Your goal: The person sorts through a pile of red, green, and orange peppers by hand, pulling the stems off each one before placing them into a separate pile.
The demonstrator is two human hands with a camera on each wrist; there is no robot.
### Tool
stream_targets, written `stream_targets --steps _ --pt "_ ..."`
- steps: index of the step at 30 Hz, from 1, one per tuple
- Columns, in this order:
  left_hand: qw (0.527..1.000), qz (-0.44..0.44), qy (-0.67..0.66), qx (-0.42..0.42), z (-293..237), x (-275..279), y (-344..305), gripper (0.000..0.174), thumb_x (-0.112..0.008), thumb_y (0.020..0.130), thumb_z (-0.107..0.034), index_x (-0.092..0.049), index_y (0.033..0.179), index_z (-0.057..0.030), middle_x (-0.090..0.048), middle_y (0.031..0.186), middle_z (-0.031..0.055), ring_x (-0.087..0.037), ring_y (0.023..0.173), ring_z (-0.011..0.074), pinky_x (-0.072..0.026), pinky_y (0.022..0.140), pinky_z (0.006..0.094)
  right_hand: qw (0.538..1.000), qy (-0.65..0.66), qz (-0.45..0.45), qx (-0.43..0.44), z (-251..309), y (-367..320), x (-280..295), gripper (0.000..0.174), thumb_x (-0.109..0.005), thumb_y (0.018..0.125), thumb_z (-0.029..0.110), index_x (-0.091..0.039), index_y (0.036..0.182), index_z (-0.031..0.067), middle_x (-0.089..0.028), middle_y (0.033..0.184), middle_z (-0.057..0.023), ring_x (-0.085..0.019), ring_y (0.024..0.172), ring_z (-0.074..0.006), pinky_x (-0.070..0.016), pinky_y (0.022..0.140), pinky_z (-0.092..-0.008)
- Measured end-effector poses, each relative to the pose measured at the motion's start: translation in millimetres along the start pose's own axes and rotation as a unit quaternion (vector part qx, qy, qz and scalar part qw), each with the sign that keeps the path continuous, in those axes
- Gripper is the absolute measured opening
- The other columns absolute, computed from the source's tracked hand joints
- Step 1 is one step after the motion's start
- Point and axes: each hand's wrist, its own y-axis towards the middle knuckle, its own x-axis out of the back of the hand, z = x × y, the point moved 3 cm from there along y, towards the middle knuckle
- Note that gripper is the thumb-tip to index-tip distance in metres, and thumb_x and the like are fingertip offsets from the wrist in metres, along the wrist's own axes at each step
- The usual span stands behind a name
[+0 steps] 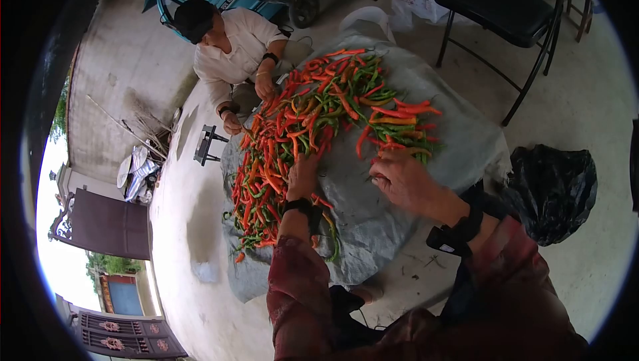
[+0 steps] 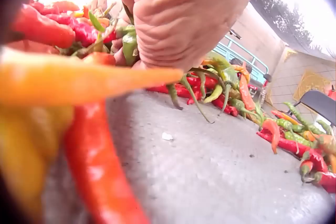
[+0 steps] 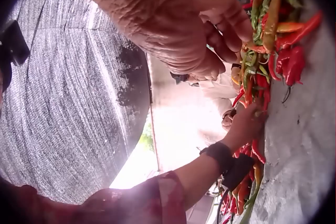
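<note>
Red, orange and green chili peppers (image 1: 283,128) lie heaped on a grey sheet (image 1: 359,208). My left hand (image 1: 303,176) reaches into the near side of the heap. In the left wrist view a green pepper (image 2: 130,48) lies against that hand's (image 2: 184,19) fingers, whose tips are largely hidden. My right hand (image 1: 405,180) hovers over the sheet just nearer than a smaller group of peppers (image 1: 399,121). Its fingers bend loosely in the right wrist view, the hand (image 3: 173,24) beside the peppers (image 3: 278,29) with nothing visible in it.
Across the heap a person in a light shirt (image 1: 229,61) has both hands at the peppers. A black plastic bag (image 1: 551,191) lies at the right, below a black folding chair (image 1: 496,5). A small black stand (image 1: 210,145) is left of the sheet.
</note>
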Motion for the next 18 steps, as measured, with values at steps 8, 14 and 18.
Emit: stream_targets --steps 8,14,18 --pt "0.998 -0.025 0.060 0.004 6 34 -89 0.041 -0.059 0.075 -0.001 -0.054 0.115 -0.0096 -0.054 0.100 0.0198 -0.061 0.084 0.0404 -0.0500 0.068 0.0487 0.999 -0.041 0.023 0.005 -10 -4 -1 0.007 -0.063 0.079 0.011 -0.062 0.084 0.0057 -0.058 0.081 -0.0096 -0.059 0.082 -0.0283 -0.0489 0.072 -0.0388" --pt "0.996 -0.080 -0.008 0.044 -2 34 -156 0.034 -0.062 0.078 -0.005 -0.058 0.112 -0.0113 -0.055 0.100 0.0161 -0.060 0.083 0.0378 -0.0496 0.067 0.0467 0.994 -0.064 0.079 0.025 -22 -16 -14 0.007 -0.060 0.079 0.013 -0.062 0.082 0.0070 -0.058 0.080 -0.0095 -0.060 0.081 -0.0285 -0.0490 0.073 -0.0399" --pt "0.995 -0.091 -0.025 0.045 -11 21 -183 0.042 -0.060 0.077 -0.003 -0.057 0.118 -0.0134 -0.052 0.106 0.0139 -0.056 0.097 0.0363 -0.0496 0.077 0.0465 0.990 -0.095 0.090 0.044 -22 -20 -13 0.011 -0.063 0.075 0.017 -0.057 0.077 0.0069 -0.060 0.078 -0.0124 -0.061 0.077 -0.0318 -0.0489 0.068 -0.0434"
